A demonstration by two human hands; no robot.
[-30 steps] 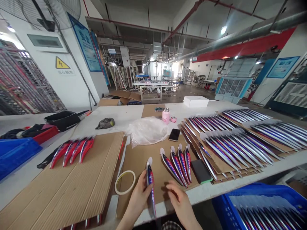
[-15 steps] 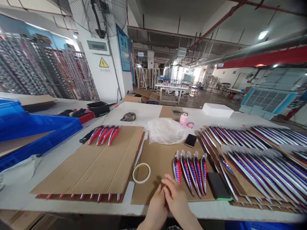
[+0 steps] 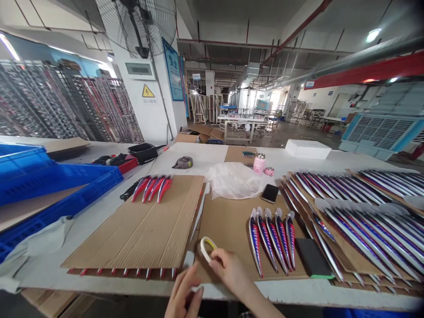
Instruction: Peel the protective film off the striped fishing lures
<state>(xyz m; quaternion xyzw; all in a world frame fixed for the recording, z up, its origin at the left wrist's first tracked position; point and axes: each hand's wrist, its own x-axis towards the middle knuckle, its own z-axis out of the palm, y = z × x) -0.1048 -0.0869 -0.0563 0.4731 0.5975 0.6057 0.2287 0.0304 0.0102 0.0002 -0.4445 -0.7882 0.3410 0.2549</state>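
My right hand (image 3: 228, 270) pinches the lower right rim of a roll of masking tape (image 3: 204, 252), which is tilted up above the cardboard sheet (image 3: 221, 216). Below and left of it, near the table's front edge, my left hand (image 3: 185, 289) holds nothing, its fingers apart. Several fishing lures (image 3: 272, 240), striped purple, red and silver with clear lips, lie in a row on the sheet, right of my right hand. A stack of cardboard (image 3: 139, 229) to the left carries more red-tailed lures (image 3: 152, 187) on top, and lure tips stick out under its front edge.
A black block (image 3: 313, 256) with a green edge lies beside the lures. Layered cardboard with many lures (image 3: 364, 238) fills the right side. Behind are a plastic bag (image 3: 233, 180), a phone (image 3: 270, 193) and a pink can (image 3: 259, 163). Blue crates (image 3: 82, 181) stand at left.
My hands, which were together before the lures, have separated. My right hand has taken hold of the tape roll and tilted it up; my left hand has moved left.
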